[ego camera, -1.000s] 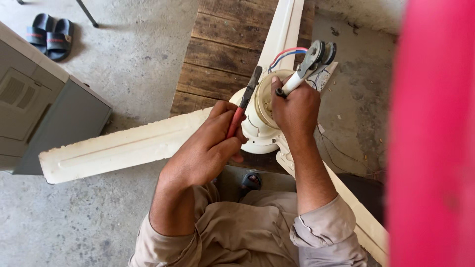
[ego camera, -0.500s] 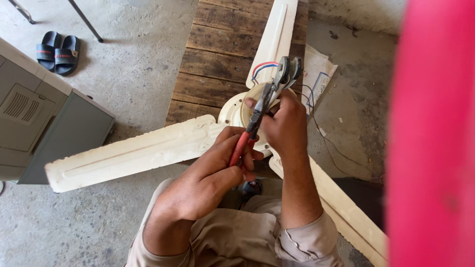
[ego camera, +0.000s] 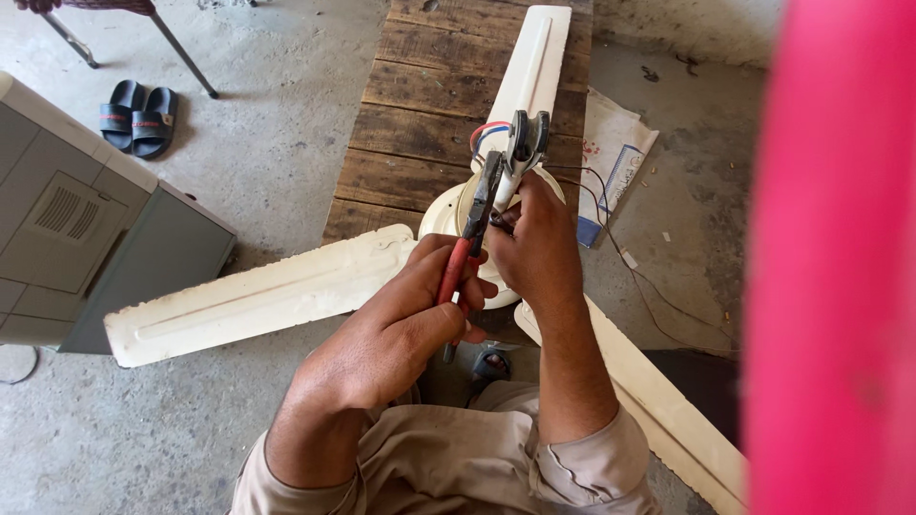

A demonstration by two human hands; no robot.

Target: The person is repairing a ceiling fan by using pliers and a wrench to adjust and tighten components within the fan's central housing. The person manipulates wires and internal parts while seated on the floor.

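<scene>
Above a cream ceiling fan [ego camera: 448, 224] lying on the concrete floor [ego camera: 277, 143] and partly on a wooden pallet [ego camera: 420, 105], a person is working with both bare hands over the fan's round motor hub. The left hand [ego camera: 401, 329] is wrapping its fingers closed around the red handles of a pair of pliers [ego camera: 468, 253]. The pliers' long axis is running up and slightly to the right, away from the person's body, so the dark nose is pointing at the spot just in front of the right hand's fingertips. The right hand [ego camera: 539, 238] is sitting just beyond and to the right of the left hand, nearer the hub, with its fingers curled shut around a metal mounting piece [ego camera: 523, 143] that is standing up from the hub's centre. The pliers' nose and the right fingers are meeting almost at the same point; whether the nose is gripping anything cannot be told, since the fingers are hiding it. Red, blue and dark wires [ego camera: 487, 132] are looping out beside the metal piece. One fan blade [ego camera: 258, 296] is stretching left, another [ego camera: 530, 76] is pointing away over the pallet, a third is running down to the right. A grey cabinet [ego camera: 67, 219] is standing at the left, a pair of dark sandals [ego camera: 138, 119] is lying near it, and a blurred pink shape [ego camera: 830, 267] is filling the right edge
</scene>
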